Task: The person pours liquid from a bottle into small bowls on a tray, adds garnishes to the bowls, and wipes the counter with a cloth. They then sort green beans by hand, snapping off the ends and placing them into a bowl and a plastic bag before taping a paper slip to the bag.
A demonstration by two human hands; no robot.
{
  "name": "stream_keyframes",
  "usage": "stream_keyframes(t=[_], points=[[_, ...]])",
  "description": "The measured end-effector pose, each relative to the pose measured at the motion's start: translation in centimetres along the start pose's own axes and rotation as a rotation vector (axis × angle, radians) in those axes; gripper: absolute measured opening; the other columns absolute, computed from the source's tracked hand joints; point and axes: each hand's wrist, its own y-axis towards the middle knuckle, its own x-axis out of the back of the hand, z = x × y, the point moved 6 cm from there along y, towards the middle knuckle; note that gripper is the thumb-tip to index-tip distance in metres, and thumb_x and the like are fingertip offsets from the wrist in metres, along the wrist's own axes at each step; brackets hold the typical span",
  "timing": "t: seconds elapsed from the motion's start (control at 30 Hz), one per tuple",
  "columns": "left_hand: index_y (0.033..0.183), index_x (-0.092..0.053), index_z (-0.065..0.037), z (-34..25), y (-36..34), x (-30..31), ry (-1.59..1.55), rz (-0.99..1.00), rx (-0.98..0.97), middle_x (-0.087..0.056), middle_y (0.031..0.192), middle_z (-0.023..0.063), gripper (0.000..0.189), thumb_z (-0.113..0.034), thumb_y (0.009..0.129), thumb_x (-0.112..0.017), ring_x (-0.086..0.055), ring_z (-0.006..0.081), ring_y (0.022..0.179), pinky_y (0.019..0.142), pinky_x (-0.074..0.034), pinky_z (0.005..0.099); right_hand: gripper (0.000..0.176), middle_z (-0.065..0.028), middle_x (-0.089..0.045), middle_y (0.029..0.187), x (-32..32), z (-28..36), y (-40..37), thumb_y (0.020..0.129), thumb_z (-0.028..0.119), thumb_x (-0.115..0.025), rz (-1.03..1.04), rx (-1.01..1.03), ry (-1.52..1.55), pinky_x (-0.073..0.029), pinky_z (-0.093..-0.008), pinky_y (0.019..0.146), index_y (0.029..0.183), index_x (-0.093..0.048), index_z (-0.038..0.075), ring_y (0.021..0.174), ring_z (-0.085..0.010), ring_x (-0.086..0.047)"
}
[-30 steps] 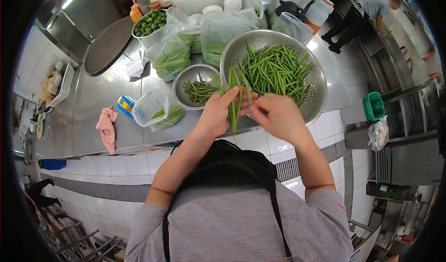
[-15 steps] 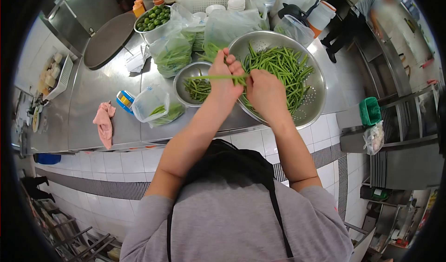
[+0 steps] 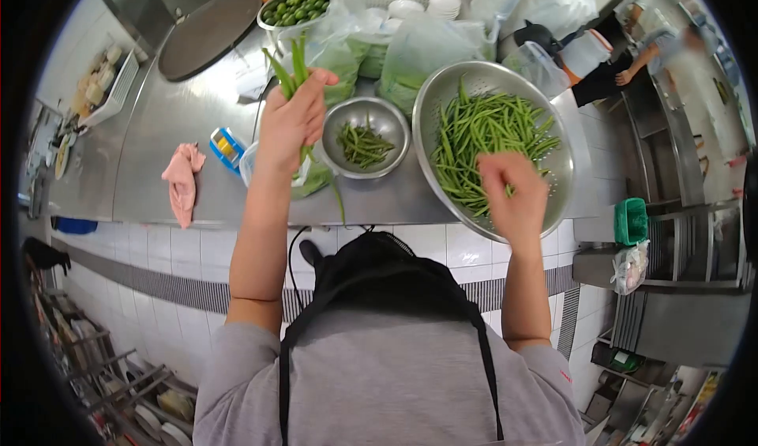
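My left hand (image 3: pixel 292 122) is closed around several long green beans (image 3: pixel 286 75), whose tips stick up above the fist while other ends hang below it. It is raised over the counter, in front of a plastic bag (image 3: pixel 317 179) with more beans. Above the near part of the large steel colander (image 3: pixel 559 158), my right hand (image 3: pixel 515 193) is closed with fingers curled in; whether anything is in them is hidden. Green beans (image 3: pixel 489 130) fill much of the colander. Between my hands, a small steel bowl (image 3: pixel 366 171) holds short bean pieces (image 3: pixel 363 144).
Bags of greens (image 3: pixel 422 59) and a bowl of green limes (image 3: pixel 296 5) stand at the back. Further left are a pink cloth (image 3: pixel 183 184), a blue-and-yellow packet (image 3: pixel 229 149) and a round dark lid (image 3: pixel 209 35). Another person (image 3: pixel 643 59) is at far right.
My hands have parted: the left moved left with the beans, away from the small bowl, and the right moved right and nearer me over the colander. The camera view has shifted.
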Motion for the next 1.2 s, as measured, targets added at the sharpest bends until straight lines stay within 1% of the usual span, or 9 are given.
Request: stream_keyframes(t=[0.17, 0.37, 0.53, 0.7, 0.77, 0.87, 0.93, 1.03, 1.2], points=[[0.082, -0.051, -0.003, 2.2, -4.6, 4.7, -0.208, 0.101, 0.123, -0.029, 0.047, -0.0057, 0.020, -0.020, 0.090, -0.046, -0.024, 0.0033, 0.034, 0.030, -0.018, 0.0194, 0.014, -0.0098, -0.057, 0.069, -14.3, 1.6, -6.4, 0.076, 0.020, -0.064, 0.567, 0.029, 0.199, -0.046, -0.0344, 0.056, 0.078, -0.061, 0.006, 0.063, -0.0270, -0.056], [0.085, -0.052, -0.003, 6.2, -7.7, 8.0, -0.282, -0.070, 0.293, -0.032, 0.051, -0.0038, 0.020, -0.021, 0.090, -0.045, -0.027, 0.0039, 0.037, 0.032, -0.022, 0.0193, 0.027, -0.0155, -0.057, 0.072, -22.9, -2.0, -6.2, 0.073, 0.023, -0.065, 0.549, -0.102, -0.063, -0.045, -0.0420, 0.060, 0.067, -0.052, 0.000, 0.069, -0.0357, -0.056], [0.088, -0.052, -0.003, 6.6, -8.5, 8.1, -0.187, -0.253, 0.251, -0.037, 0.058, -0.0024, 0.022, -0.023, 0.090, -0.045, -0.029, 0.0042, 0.041, 0.034, -0.022, 0.0174, 0.019, -0.0127, -0.060, 0.067, -20.3, -2.8, -7.3, 0.072, 0.018, -0.061, 0.678, -0.403, 0.394, -0.047, -0.0347, 0.059, 0.074, -0.057, 0.000, 0.062, -0.0253, -0.060], [0.094, -0.057, 0.001, 5.9, -7.7, 4.3, 0.165, 0.023, 0.059, -0.060, 0.078, 0.0094, 0.023, -0.019, 0.089, -0.047, -0.058, 0.0184, 0.060, 0.053, -0.046, 0.0292, 0.013, -0.0107, -0.059, 0.064, -15.6, -0.2, -5.6, 0.073, 0.012, -0.061, 0.721, -0.497, 0.472, -0.046, -0.0301, 0.056, 0.075, -0.057, 0.000, 0.058, -0.0218, -0.059], [0.095, -0.056, 0.000, 6.2, -8.2, 0.6, 0.753, 0.336, -0.054, -0.062, 0.084, 0.0150, 0.021, -0.017, 0.088, -0.047, -0.061, 0.0278, 0.070, 0.064, -0.047, 0.0354, 0.010, -0.0056, -0.058, 0.066, -13.7, 1.8, -3.9, 0.075, 0.008, -0.060, 0.610, -0.159, 0.391, -0.042, -0.0218, 0.051, 0.079, -0.057, -0.001, 0.057, -0.0080, -0.055], [0.094, -0.055, 0.000, 8.1, -8.0, -0.8, 0.728, 0.331, 0.164, -0.061, 0.080, 0.0166, 0.019, -0.016, 0.088, -0.046, -0.058, 0.0330, 0.070, 0.063, -0.045, 0.0365, 0.013, -0.0068, -0.058, 0.074, -12.1, 2.2, -2.4, 0.075, 0.006, -0.061, 0.493, -0.106, 0.297, -0.043, -0.0213, 0.052, 0.085, -0.058, -0.001, 0.060, -0.0078, -0.055], [0.093, -0.055, -0.001, 9.1, -7.4, -0.6, 0.569, 0.284, 0.065, -0.058, 0.067, 0.0104, 0.019, -0.017, 0.089, -0.046, -0.057, 0.0240, 0.060, 0.054, -0.042, 0.0320, 0.017, -0.0067, -0.058, 0.079, -11.6, 1.4, -2.5, 0.075, 0.001, -0.061, 0.483, -0.241, 0.448, -0.044, -0.0204, 0.057, 0.092, -0.059, 0.001, 0.065, -0.0088, -0.056], [0.090, -0.055, -0.003, 10.6, -7.8, 0.4, 0.213, 0.197, 0.434, -0.037, 0.055, -0.0044, 0.021, -0.023, 0.090, -0.048, -0.034, 0.0035, 0.044, 0.040, -0.025, 0.0209, 0.025, -0.0050, -0.059, 0.076, -7.5, 0.1, -1.4, 0.072, -0.004, -0.062, 0.141, -0.184, 0.556, -0.043, -0.0206, 0.054, 0.096, -0.061, 0.003, 0.063, -0.0091, -0.055], [0.071, -0.048, -0.006, 10.9, -9.0, 0.0, -0.076, 0.160, 0.559, -0.035, 0.053, -0.0041, 0.024, -0.023, 0.089, -0.050, -0.033, 0.0038, 0.041, 0.037, -0.026, 0.0194, 0.012, -0.0071, -0.056, 0.059, 1.2, -7.5, 3.5, 0.077, 0.011, -0.062, 0.042, -0.318, -0.072, -0.041, -0.0238, 0.051, 0.073, -0.062, -0.001, 0.052, -0.0133, -0.051]])
